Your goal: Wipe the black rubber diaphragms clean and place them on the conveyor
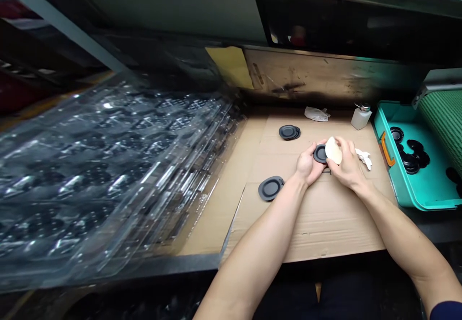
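The person's left hand is cradling a black disc in a narrow grip, curling around its edge. The right hand is holding a white cloth in an equally narrow grip and is pressing it against the disc, so the cloth is covering the disc's right side. The disc is sitting between both hands, just above the middle of a cardboard sheet that is lying on the counter.

Around the hands, a small stack of discs is resting at 11 o'clock, and a single disc is lying at 8 o'clock, near the left hand. A white rag is lying just beside the right hand at 3 o'clock. A crumpled white bag is sitting at 12 o'clock, with a plastic bottle at 1 o'clock. Further out at 3 o'clock, a teal tray is holding more black discs, and a pile of clear plastic trays is spreading out at 9 o'clock.
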Demonstrator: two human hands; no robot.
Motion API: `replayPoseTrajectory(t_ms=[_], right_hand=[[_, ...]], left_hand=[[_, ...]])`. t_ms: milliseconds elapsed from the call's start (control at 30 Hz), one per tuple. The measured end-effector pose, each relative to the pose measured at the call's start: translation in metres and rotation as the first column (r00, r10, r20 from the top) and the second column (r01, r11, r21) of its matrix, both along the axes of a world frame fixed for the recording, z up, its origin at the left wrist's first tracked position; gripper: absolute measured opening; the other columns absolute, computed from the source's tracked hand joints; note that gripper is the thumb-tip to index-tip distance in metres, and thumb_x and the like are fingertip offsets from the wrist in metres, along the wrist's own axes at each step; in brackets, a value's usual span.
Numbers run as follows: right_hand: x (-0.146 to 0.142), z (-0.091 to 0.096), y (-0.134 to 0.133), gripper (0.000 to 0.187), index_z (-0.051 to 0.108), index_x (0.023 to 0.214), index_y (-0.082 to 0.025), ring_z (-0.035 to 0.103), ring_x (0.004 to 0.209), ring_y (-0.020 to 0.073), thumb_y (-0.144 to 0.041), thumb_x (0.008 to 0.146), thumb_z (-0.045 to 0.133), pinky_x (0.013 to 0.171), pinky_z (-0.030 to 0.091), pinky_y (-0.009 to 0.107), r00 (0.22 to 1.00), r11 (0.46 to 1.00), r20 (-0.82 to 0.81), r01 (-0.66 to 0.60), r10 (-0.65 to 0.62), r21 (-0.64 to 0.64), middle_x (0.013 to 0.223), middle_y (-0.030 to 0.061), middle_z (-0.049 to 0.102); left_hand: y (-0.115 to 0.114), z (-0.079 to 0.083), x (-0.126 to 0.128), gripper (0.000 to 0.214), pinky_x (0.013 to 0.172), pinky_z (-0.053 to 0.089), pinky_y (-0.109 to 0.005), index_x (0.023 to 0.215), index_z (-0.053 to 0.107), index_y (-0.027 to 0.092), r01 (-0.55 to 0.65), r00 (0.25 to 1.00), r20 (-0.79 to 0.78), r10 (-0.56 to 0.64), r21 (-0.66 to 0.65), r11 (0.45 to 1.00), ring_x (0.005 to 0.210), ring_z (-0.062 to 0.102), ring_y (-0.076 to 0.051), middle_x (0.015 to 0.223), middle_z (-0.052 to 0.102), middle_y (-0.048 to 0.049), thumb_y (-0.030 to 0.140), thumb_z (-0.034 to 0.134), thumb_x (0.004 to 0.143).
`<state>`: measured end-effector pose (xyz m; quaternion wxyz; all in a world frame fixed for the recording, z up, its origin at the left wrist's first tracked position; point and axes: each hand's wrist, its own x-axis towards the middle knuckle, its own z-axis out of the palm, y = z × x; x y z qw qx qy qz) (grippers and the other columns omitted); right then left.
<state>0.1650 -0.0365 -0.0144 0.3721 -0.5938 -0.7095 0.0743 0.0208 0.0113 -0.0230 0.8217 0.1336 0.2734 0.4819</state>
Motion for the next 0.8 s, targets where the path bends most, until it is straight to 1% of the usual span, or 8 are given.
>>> replayPoseTrajectory(t_ms=[100, 233, 300, 400, 533, 633, 700, 800], right_hand=[[-0.001, 0.000, -0.005, 0.061, 0.052, 0.141, -0.018, 0.061, 0.121, 0.0316, -0.028, 0.083, 0.067, 0.106, 0.051, 0.048, 1.000, 0.992, 0.007, -0.015, 0.016, -0.128, 0.130, 0.0166, 0.057], [-0.001, 0.005, -0.006, 0.060, 0.049, 0.142, -0.018, 0.061, 0.124, 0.0329, -0.029, 0.086, 0.065, 0.103, 0.052, 0.047, 1.000, 0.993, 0.026, -0.015, 0.018, -0.118, 0.135, 0.0168, 0.063], [-0.005, 0.007, -0.006, 0.054, 0.048, 0.143, -0.018, 0.065, 0.116, 0.0325, -0.033, 0.093, 0.061, 0.097, 0.054, 0.045, 0.998, 0.989, 0.066, -0.009, 0.020, -0.151, 0.131, 0.0157, 0.068], [-0.018, 0.007, -0.003, 0.046, 0.049, 0.145, -0.020, 0.071, 0.102, 0.0314, -0.039, 0.103, 0.048, 0.086, 0.055, 0.041, 0.991, 0.982, 0.131, 0.056, -0.032, -0.178, 0.123, 0.0141, 0.073], [-0.034, 0.006, 0.002, 0.049, 0.046, 0.149, -0.018, 0.072, 0.099, 0.0327, -0.038, 0.106, 0.039, 0.083, 0.055, 0.042, 0.965, 0.965, 0.215, 0.190, -0.150, -0.178, 0.123, 0.0159, 0.073], [-0.036, 0.007, 0.001, 0.048, 0.047, 0.150, -0.020, 0.072, 0.094, 0.0314, -0.038, 0.106, 0.039, 0.080, 0.056, 0.041, 0.950, 0.955, 0.292, 0.182, -0.110, -0.232, 0.122, 0.0150, 0.073], [-0.034, 0.008, 0.001, 0.047, 0.049, 0.150, -0.022, 0.072, 0.093, 0.0297, -0.037, 0.106, 0.038, 0.079, 0.056, 0.039, 0.937, 0.958, 0.339, 0.172, -0.087, -0.229, 0.122, 0.0142, 0.073], [-0.031, 0.004, 0.000, 0.048, 0.048, 0.152, -0.021, 0.071, 0.094, 0.0292, -0.034, 0.108, 0.034, 0.080, 0.056, 0.039, 0.909, 0.958, 0.386, 0.236, -0.159, -0.161, 0.120, 0.0155, 0.072]], left_hand=[[-0.002, 0.003, -0.001, 0.031, 0.108, 0.053, -0.045, 0.122, 0.066, 0.014, -0.034, 0.999, -0.016, 0.034, 0.011, 0.999, 0.109, 0.073, -0.025, 0.105, 0.077, -0.0104, 0.033, 0.047, 0.106], [-0.004, 0.004, 0.000, 0.040, 0.109, 0.052, -0.045, 0.127, 0.067, 0.013, -0.033, 0.999, 0.001, 0.033, 0.033, 0.999, 0.116, 0.071, -0.027, 0.110, 0.077, -0.0122, 0.038, 0.043, 0.107], [-0.005, 0.003, 0.003, 0.041, 0.111, 0.051, -0.044, 0.128, 0.068, 0.013, -0.021, 1.000, 0.020, 0.021, 0.034, 0.999, 0.117, 0.071, -0.026, 0.112, 0.077, -0.0128, 0.035, 0.040, 0.108], [-0.007, 0.000, 0.008, 0.039, 0.114, 0.049, -0.041, 0.132, 0.068, 0.014, -0.026, 0.999, 0.046, 0.023, 0.050, 0.998, 0.122, 0.069, -0.025, 0.119, 0.076, -0.0123, 0.028, 0.041, 0.108], [-0.009, -0.003, 0.011, 0.037, 0.118, 0.046, -0.036, 0.133, 0.068, 0.016, -0.064, 0.996, 0.073, 0.057, 0.091, 0.994, 0.127, 0.066, -0.023, 0.124, 0.076, -0.0101, 0.025, 0.043, 0.107], [-0.008, -0.005, 0.010, 0.036, 0.118, 0.046, -0.036, 0.130, 0.069, 0.016, -0.054, 0.998, 0.043, 0.050, 0.085, 0.995, 0.127, 0.067, -0.022, 0.124, 0.076, -0.0106, 0.025, 0.043, 0.107], [-0.008, -0.006, 0.009, 0.036, 0.117, 0.047, -0.038, 0.123, 0.071, 0.014, -0.024, 1.000, 0.022, 0.022, 0.080, 0.997, 0.125, 0.068, -0.023, 0.120, 0.077, -0.0121, 0.027, 0.041, 0.108], [-0.007, -0.005, 0.009, 0.038, 0.115, 0.049, -0.040, 0.113, 0.072, 0.013, -0.001, 1.000, 0.021, -0.001, 0.096, 0.995, 0.122, 0.069, -0.024, 0.115, 0.078, -0.0126, 0.027, 0.037, 0.109]])
